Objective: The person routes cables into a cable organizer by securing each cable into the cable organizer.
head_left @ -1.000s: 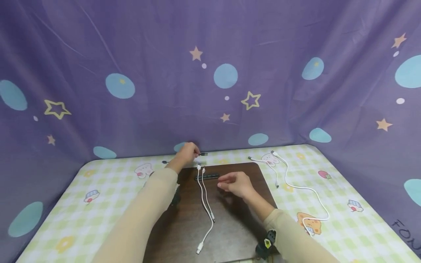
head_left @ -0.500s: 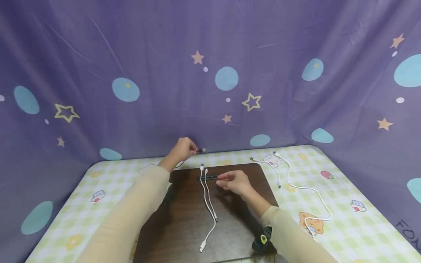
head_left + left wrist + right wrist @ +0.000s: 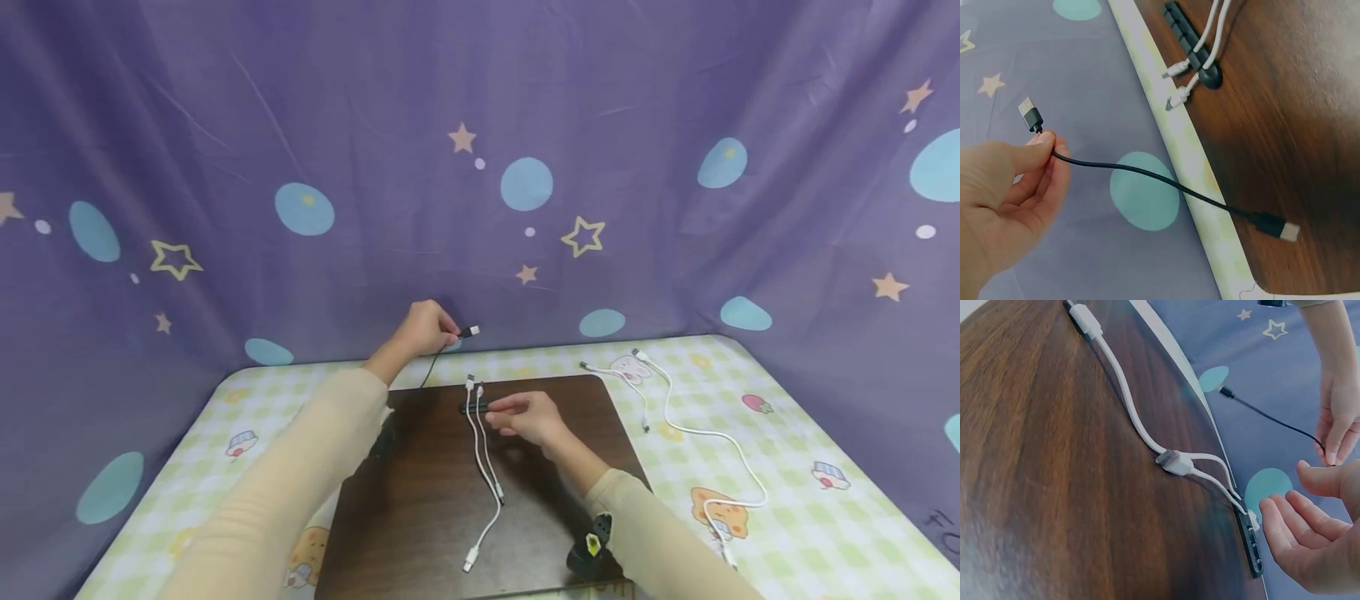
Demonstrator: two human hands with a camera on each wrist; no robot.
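My left hand (image 3: 424, 327) pinches a short black cable (image 3: 1138, 170) just below one USB plug (image 3: 1030, 115), raised at the far edge of the table; its other plug (image 3: 1274, 226) hangs free. On the brown board (image 3: 420, 500) lies a black cable holder (image 3: 1183, 34) with slots, and two white cables (image 3: 480, 450) pass across it side by side. My right hand (image 3: 529, 418) is beside the holder's right end, fingers extended and thumb apart in the right wrist view, nothing between them. Whether its fingertips touch the holder cannot be told.
Two more white cables, one short (image 3: 622, 379) and one long (image 3: 701, 432), lie on the checked tablecloth (image 3: 795, 433) right of the board. A purple curtain (image 3: 375, 208) with stars and dots hangs behind the table.
My left hand has lifted the black cable up and away from the tabletop, its plug now clear against the curtain. My right hand has stayed near the holder. The view has shifted slightly.
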